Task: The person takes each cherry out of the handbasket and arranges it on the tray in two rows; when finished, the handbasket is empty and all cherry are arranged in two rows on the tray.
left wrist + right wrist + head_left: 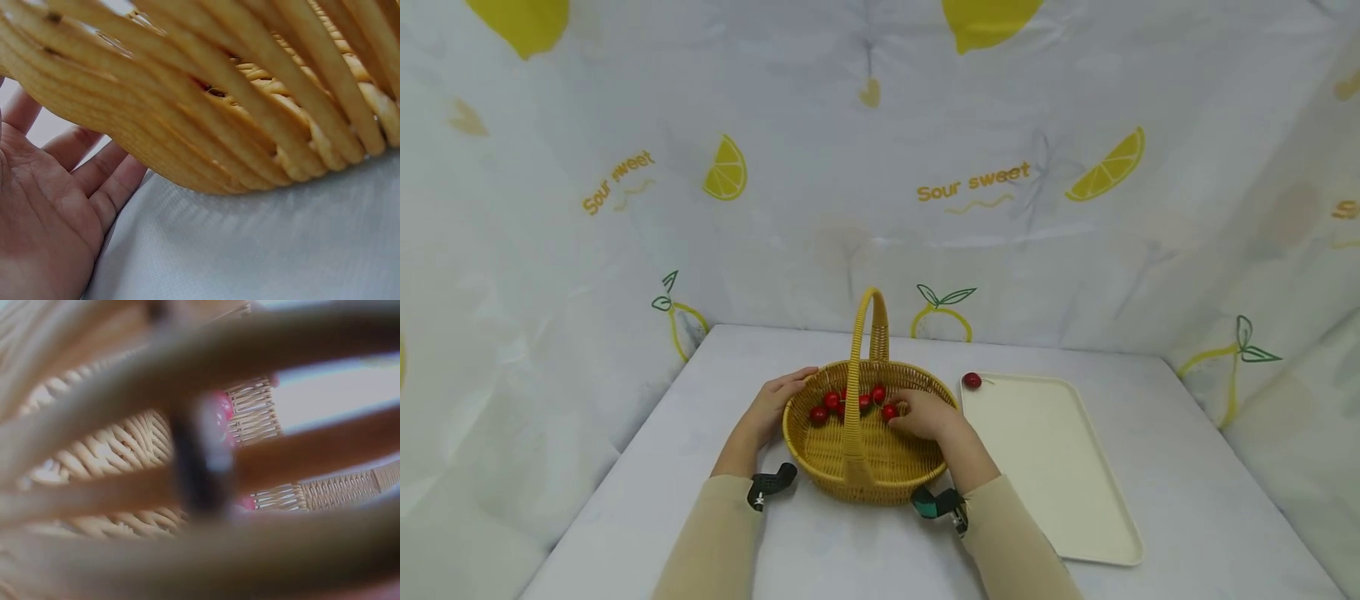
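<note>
A yellow wicker basket (891,492) with a tall arched handle stands on the table. Several red cherries (818,415) lie in its back half. At the basket's left side, my left hand (771,406) rests against the outer wall; in the left wrist view the palm (37,206) faces the wicker with fingers extended along it. My right hand (928,414) reaches over the right rim and pinches a cherry (890,412) between thumb and fingers inside. Blurred wicker strips fill most of the right wrist view, hiding that hand; pink-red cherries (223,412) show between them.
To the right of the basket lies a cream rectangular tray (1045,458). One cherry with a stem (972,380) sits at its back left corner. A white cloth with lemon prints (820,167) hangs behind the table (647,500).
</note>
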{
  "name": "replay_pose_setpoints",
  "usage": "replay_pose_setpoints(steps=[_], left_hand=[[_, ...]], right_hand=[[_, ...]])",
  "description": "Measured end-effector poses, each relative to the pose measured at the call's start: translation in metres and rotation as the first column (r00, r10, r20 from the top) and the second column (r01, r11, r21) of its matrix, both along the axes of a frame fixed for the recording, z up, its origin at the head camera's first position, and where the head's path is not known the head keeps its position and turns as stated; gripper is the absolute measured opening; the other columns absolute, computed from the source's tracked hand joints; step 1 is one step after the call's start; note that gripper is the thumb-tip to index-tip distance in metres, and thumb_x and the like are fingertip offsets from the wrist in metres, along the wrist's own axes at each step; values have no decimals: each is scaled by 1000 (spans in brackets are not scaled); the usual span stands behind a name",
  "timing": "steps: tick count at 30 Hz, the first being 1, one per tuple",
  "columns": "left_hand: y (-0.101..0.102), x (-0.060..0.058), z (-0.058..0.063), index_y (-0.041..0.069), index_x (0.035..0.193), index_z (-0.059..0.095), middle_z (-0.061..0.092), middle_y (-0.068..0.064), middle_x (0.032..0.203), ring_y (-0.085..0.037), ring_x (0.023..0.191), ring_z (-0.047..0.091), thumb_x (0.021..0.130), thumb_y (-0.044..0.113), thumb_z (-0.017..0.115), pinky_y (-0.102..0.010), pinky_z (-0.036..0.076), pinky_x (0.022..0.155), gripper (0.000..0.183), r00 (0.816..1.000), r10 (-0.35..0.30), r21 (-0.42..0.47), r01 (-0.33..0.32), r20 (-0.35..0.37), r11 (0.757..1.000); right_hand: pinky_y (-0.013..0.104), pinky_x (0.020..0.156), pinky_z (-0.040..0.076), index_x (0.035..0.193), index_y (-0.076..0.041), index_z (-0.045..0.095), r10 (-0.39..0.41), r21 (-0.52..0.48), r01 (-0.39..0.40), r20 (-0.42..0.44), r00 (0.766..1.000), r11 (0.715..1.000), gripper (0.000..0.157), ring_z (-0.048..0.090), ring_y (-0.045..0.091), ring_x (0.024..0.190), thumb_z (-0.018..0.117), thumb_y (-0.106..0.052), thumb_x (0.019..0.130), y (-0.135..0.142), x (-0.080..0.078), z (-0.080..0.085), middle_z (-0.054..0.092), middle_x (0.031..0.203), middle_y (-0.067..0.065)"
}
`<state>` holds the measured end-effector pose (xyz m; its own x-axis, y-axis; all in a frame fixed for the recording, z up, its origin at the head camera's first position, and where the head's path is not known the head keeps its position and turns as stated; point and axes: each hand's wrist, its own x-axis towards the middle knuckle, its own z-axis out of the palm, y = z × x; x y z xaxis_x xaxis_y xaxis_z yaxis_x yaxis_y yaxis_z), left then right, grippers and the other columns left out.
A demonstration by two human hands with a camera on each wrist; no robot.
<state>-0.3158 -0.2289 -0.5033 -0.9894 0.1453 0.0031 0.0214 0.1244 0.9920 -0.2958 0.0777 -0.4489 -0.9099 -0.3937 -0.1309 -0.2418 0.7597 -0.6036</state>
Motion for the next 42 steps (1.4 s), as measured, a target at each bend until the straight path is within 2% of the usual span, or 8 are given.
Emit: replay_pose_setpoints(steps=[7, 11, 19, 28, 35, 42], left_hand=[[2, 0, -2, 18, 144, 63, 51, -1, 153, -22, 148, 36, 103, 29, 55, -43, 26, 121, 43, 1000, 9, 9, -9, 10, 1000], [1, -2, -2, 17, 143, 63, 52, -1, 153, -22, 148, 37, 103, 30, 56, -43, 27, 121, 43, 1000, 13, 12, -13, 12, 1000], [0, -2, -1, 19, 144, 62, 51, -1, 154, -24, 148, 36, 104, 31, 55, -45, 26, 121, 43, 1000, 20, -15, -19, 17, 1000], [0, -2, -2, 17, 145, 61, 49, -3, 156, -25, 149, 36, 105, 30, 54, -45, 28, 120, 43, 1000, 7, -13, -7, 14, 1000], [-1, -2, -2, 15, 146, 60, 49, -5, 156, -26, 149, 35, 104, 30, 55, -45, 28, 121, 44, 1000, -3, -1, 3, 4, 1000], [0, 0, 0, 16, 145, 61, 50, -3, 154, -24, 149, 35, 104, 29, 55, -44, 27, 121, 43, 1000, 8, -8, -8, 4, 1000]], right_hand=[[47, 98, 51, 123, -11, 72, 3, 18, -3, -17, 1000, 1000, 32, 60, 23, 100, 77, -19, 93, 0, 2, -1, 69, 122, 8], [46, 95, 53, 120, -10, 72, 4, 17, -3, -50, 999, 1000, 30, 61, 22, 98, 77, -20, 93, -1, 2, -1, 70, 117, 8], [38, 77, 53, 118, -10, 70, 21, -86, -31, -111, 994, 996, 28, 59, 18, 85, 76, -22, 94, 0, 3, 5, 65, 95, 2], [38, 77, 56, 122, -13, 69, -21, -232, 0, -87, 996, 973, 29, 61, 21, 92, 74, -21, 94, 14, 13, 34, 67, 99, 3], [37, 76, 55, 128, -14, 66, -34, -280, 0, -117, 993, 960, 35, 61, 20, 90, 73, -25, 96, 31, 23, 58, 66, 97, 1], [36, 71, 54, 124, -15, 67, -42, -329, -6, -139, 989, 944, 31, 62, 23, 85, 72, -24, 95, 47, 31, 75, 67, 99, 4]])
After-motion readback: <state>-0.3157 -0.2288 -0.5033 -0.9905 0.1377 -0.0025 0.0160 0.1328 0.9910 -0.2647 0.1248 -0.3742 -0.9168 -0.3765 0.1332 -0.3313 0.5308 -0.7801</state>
